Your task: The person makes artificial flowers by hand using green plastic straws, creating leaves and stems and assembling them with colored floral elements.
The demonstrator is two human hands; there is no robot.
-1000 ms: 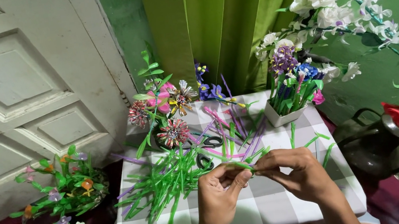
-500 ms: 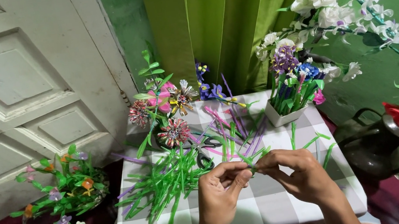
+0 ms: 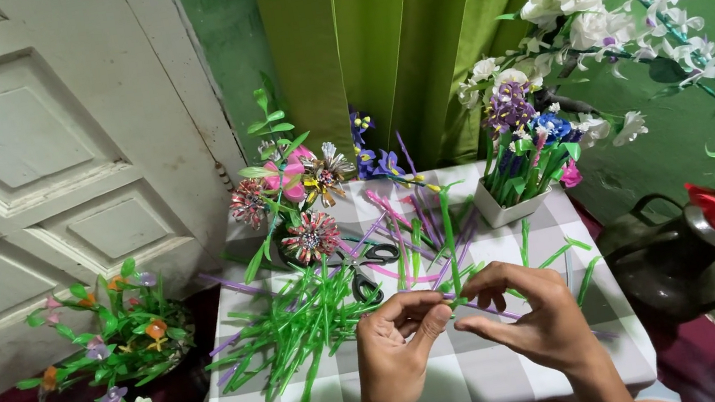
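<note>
Head view looks down on a low table (image 3: 499,370) covered in grey-and-white check cloth, with both hands meeting over its near middle. Left hand (image 3: 399,343) is curled, thumb and forefinger pinched shut on the lower end of a thin green strip (image 3: 449,234). Right hand (image 3: 534,316) is closed in the same manner, fingertips nipping the strip at the same spot, so the two grips touch at the pinch; a short purple piece (image 3: 489,309) also passes under the right fingers, though whether it is held cannot be told. From the pinch, the green strip runs up and away from the person, its long axis near upright in the frame, the free end well beyond both hands. Neither hand is clearly nearer; both sit at its base. Just to the left of the grip lies a loose heap of green strips (image 3: 301,329); beyond the grip, black-handled scissors (image 3: 368,266) rest among pink and purple strips (image 3: 399,223). Further off to the right of the grip stands a white box of finished flowers (image 3: 524,165), and past the table edge a dark metal kettle (image 3: 673,261). Handmade flower bunches (image 3: 293,187) stand to the far left of the grip
</note>
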